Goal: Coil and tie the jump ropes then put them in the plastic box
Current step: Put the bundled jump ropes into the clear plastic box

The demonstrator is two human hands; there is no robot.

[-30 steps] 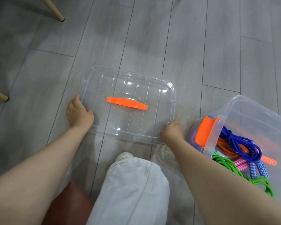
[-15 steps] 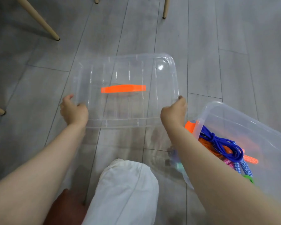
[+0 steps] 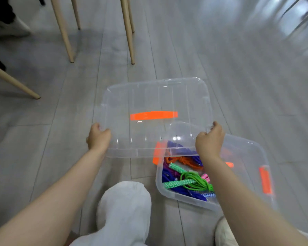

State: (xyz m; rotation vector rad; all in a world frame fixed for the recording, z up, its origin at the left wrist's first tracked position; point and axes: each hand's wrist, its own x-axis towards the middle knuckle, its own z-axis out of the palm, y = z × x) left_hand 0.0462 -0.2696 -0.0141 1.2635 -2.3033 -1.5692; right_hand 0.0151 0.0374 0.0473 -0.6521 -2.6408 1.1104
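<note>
A clear plastic lid [image 3: 167,96] with an orange handle [image 3: 153,115] is lifted off the floor. My left hand [image 3: 98,137] grips its near left corner and my right hand [image 3: 210,142] grips its near right corner. The lid's right part overlaps the far left corner of the clear plastic box [image 3: 252,157], which stands on the floor at the right. Inside the box lie coiled jump ropes: a green one [image 3: 196,181], an orange one [image 3: 187,162] and a blue-purple one [image 3: 169,174]. Orange latches [image 3: 265,180] sit on the box's ends.
Grey plank floor all around. Pale wooden chair or table legs [image 3: 64,31] stand at the far left and centre [image 3: 130,32]. My knee in white trousers [image 3: 124,206] is at the bottom centre. Metal chair legs blur at the top right.
Both hands have lifted the lid from the floor and carried it right, so it now overlaps the box. The camera has turned toward the box.
</note>
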